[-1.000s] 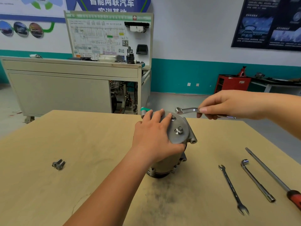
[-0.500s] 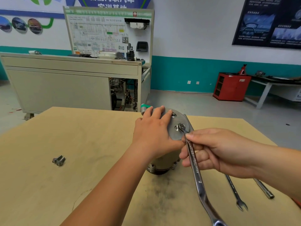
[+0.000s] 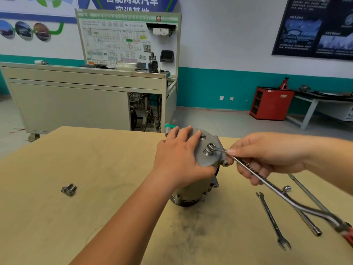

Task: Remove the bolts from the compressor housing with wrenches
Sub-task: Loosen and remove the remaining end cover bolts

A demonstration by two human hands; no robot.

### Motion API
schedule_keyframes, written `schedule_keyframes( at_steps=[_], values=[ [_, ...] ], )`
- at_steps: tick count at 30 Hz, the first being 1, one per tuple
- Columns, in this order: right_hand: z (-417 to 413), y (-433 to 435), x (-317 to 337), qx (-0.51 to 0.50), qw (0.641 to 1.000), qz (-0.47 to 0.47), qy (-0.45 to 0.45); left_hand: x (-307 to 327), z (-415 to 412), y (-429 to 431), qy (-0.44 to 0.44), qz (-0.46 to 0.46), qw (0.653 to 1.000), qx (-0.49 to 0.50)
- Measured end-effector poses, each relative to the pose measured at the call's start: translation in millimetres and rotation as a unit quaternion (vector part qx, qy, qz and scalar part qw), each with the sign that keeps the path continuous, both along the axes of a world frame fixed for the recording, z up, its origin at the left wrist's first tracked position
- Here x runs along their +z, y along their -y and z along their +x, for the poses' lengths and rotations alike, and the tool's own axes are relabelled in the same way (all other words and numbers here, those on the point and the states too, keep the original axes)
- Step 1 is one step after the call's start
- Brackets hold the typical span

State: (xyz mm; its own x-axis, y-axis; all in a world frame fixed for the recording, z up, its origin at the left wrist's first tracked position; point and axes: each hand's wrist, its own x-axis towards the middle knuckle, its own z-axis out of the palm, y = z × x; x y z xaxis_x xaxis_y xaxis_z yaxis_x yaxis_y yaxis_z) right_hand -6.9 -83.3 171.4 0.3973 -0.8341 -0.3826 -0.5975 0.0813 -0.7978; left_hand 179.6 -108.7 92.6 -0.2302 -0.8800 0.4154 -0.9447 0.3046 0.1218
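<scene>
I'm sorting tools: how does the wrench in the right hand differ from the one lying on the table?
The held wrench is gripped by the right hand and slants above the table; the table wrench lies flat, untouched. The held wrench shows a ring end by the bolt on the compressor housing; the table wrench shows an open fork at its near end. Both are slim silver metal.

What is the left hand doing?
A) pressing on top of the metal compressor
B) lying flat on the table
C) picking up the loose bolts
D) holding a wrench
A: the left hand lies spread on the compressor housing, while the right hand holds the wrench.
</scene>
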Motion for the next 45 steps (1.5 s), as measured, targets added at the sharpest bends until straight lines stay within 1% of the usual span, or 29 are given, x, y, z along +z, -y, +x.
schedule_keyframes(
  at_steps=[2,6,8,11,14,16,18,20,21,22,23,25,26,27,28,29,31,32,34,36,37,38,39,40,41,42,43,44,45],
  values=[
    [-2.8,7.1,11.0,0.029,0.997,-0.015,-0.072,-0.8,0.3,-0.1,-0.001,0.002,1.000,0.002],
    [1.9,16.6,20.4,0.082,0.978,-0.073,-0.178,-2.3,0.3,2.5,-0.001,-0.006,1.000,-0.002],
    [0.4,18.5,20.8,0.096,0.973,-0.082,-0.193,-2.2,0.8,2.5,0.000,-0.005,1.000,0.001],
    [-13.6,18.9,21.2,0.090,0.978,-0.103,-0.156,-1.7,1.0,1.4,-0.013,0.000,1.000,-0.001],
    [-43.3,20.4,18.1,0.028,0.989,-0.118,-0.081,1.4,2.1,-1.7,-0.005,0.024,1.000,-0.006],
    [-69.6,22.2,3.2,-0.029,0.985,-0.145,-0.086,7.3,2.7,-4.4,-0.005,0.037,0.999,-0.004],
    [-92.3,23.3,-28.3,-0.125,0.970,-0.186,-0.092,10.4,-2.7,-12.8,-0.036,-0.013,0.999,-0.006],
    [-107.3,22.1,-69.8,-0.265,0.945,-0.192,-0.007,4.9,-23.5,-33.4,-0.106,-0.127,0.982,-0.090],
    [-112.0,20.9,-90.6,-0.319,0.927,-0.193,0.035,-4.0,-41.5,-47.0,-0.145,-0.153,0.965,-0.155],
    [-116.0,20.1,-110.2,-0.356,0.912,-0.199,0.052,-18.0,-62.4,-61.0,-0.163,-0.144,0.950,-0.224],
    [-119.2,20.1,-127.8,-0.376,0.902,-0.206,0.042,-34.6,-83.9,-71.8,-0.141,-0.096,0.941,-0.291],
    [-122.4,21.0,-154.6,-0.402,0.893,-0.201,0.025,-71.5,-123.6,-91.9,-0.029,0.023,0.930,-0.366],
    [-123.0,20.5,-164.0,-0.418,0.888,-0.188,0.028,-92.2,-140.7,-96.2,0.029,0.046,0.925,-0.375],
    [-123.7,19.5,-171.6,-0.435,0.882,-0.175,0.035,-115.4,-156.5,-97.3,0.084,0.042,0.922,-0.375],
    [-124.2,18.6,-178.5,-0.448,0.877,-0.170,0.036,-125.5,-166.7,-102.8,0.114,0.089,0.928,-0.344],
    [-124.0,17.2,-184.5,-0.452,0.875,-0.171,0.024,-127.0,-170.0,-110.4,0.125,0.132,0.937,-0.298],
    [-123.8,15.4,-197.8,-0.441,0.879,-0.182,-0.014,-143.0,-178.4,-119.6,0.113,0.153,0.947,-0.257],
    [-123.7,14.5,-203.4,-0.433,0.879,-0.194,-0.037,-148.9,-181.0,-116.1,0.116,0.135,0.951,-0.254],
    [-124.4,13.8,-210.7,-0.416,0.876,-0.227,-0.089,-146.0,-182.4,-112.9,0.103,0.172,0.944,-0.262],
    [-125.7,14.7,-213.1,-0.388,0.878,-0.243,-0.142,-155.1,-186.4,-111.3,0.120,0.161,0.942,-0.270],
    [-126.4,15.7,-213.9,-0.371,0.880,-0.242,-0.169,-152.9,-189.3,-113.5,0.110,0.166,0.941,-0.275],
    [-126.8,16.8,-214.4,-0.355,0.884,-0.235,-0.193,-147.7,-189.8,-109.0,0.073,0.166,0.939,-0.293],
    [-127.7,18.0,-214.8,-0.340,0.888,-0.225,-0.214,-132.0,-185.2,-103.4,0.036,0.211,0.916,-0.338],
    [-127.7,19.4,-214.8,-0.323,0.892,-0.216,-0.230,-127.6,-183.3,-96.9,0.086,0.211,0.897,-0.378],
    [-126.8,20.9,-213.6,-0.306,0.897,-0.206,-0.244,-121.3,-174.7,-90.7,0.069,0.215,0.888,-0.400],
    [-125.4,21.8,-211.1,-0.291,0.900,-0.197,-0.260,-113.1,-168.0,-92.5,0.056,0.113,0.878,-0.461],
    [-123.2,22.2,-206.5,-0.281,0.900,-0.190,-0.274,-99.7,-161.7,-97.5,0.158,-0.003,0.868,-0.470],
    [-119.7,22.6,-199.7,-0.278,0.898,-0.194,-0.280,-95.2,-153.8,-102.9,-0.009,0.134,0.873,-0.469],
    [-114.9,23.4,-191.0,-0.278,0.896,-0.214,-0.271,-97.0,-144.7,-95.2,-0.006,0.042,0.891,-0.452]
  ],
)
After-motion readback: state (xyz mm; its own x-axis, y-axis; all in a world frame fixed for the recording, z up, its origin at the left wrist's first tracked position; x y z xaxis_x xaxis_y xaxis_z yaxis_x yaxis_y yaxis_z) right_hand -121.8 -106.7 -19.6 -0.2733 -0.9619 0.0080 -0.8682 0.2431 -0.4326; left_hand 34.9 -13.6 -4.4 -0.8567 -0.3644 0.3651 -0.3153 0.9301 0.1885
